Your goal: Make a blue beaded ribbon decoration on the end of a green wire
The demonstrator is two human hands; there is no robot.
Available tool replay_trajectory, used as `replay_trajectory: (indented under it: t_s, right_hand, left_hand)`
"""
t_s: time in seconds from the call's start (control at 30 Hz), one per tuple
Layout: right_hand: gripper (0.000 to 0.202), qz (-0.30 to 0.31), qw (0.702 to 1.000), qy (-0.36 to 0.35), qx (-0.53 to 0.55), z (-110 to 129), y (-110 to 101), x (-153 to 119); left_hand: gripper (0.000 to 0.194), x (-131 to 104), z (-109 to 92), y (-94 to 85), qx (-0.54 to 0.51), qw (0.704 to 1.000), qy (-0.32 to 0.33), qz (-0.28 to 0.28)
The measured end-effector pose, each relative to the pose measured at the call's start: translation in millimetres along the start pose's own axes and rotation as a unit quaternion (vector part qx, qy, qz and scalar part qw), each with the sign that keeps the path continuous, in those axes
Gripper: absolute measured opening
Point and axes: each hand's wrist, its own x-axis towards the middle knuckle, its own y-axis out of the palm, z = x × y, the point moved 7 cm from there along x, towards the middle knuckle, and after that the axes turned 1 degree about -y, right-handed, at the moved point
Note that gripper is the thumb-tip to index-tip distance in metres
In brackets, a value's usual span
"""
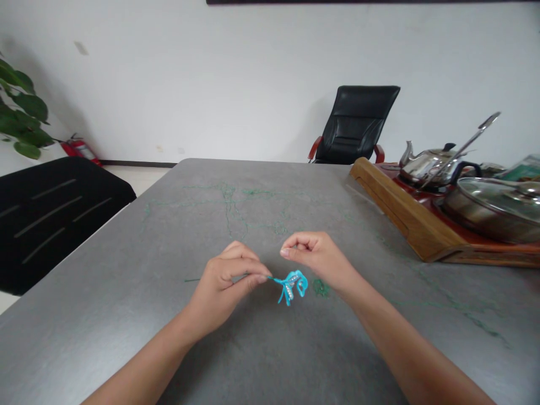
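Observation:
My left hand (230, 275) pinches the thin green stem of a blue craft flower (295, 281) between thumb and forefinger. The stem's free end sticks out to the left behind the hand. The flower has curled, shiny blue petals with pale bead-like trim, and it points right. Just above and right of the flower is my right hand (316, 253), thumb and forefinger pressed together and the other fingers curled. Whatever sits in that pinch, if anything, is too fine to make out. Beside the flower, below my right wrist, lies a small green thread coil (321, 287).
Loose green threads (230, 194) straggle over the grey table (126, 281). On the right, a wooden tea tray (405, 225) bears a steel kettle (432, 163) and a glass-lidded pan (489, 211). A black office chair (358, 124) stands behind the table, another black chair (63, 214) at left.

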Motion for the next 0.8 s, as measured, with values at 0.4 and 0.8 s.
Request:
replay_trajectory:
  t_s: [0.4, 0.8]
  right_hand:
    - [0.015, 0.09, 0.986, 0.048, 0.129, -22.9, 50.4, -3.1]
    - [0.019, 0.068, 0.971, -0.134, -0.184, 59.4, 47.2, -44.6]
  left_hand:
    - [0.013, -4.7, 21.7, -20.8, -0.004, 0.981, -0.106, -0.161]
    - [0.013, -6.7, 19.1, -21.0, 0.056, 0.977, -0.108, -0.177]
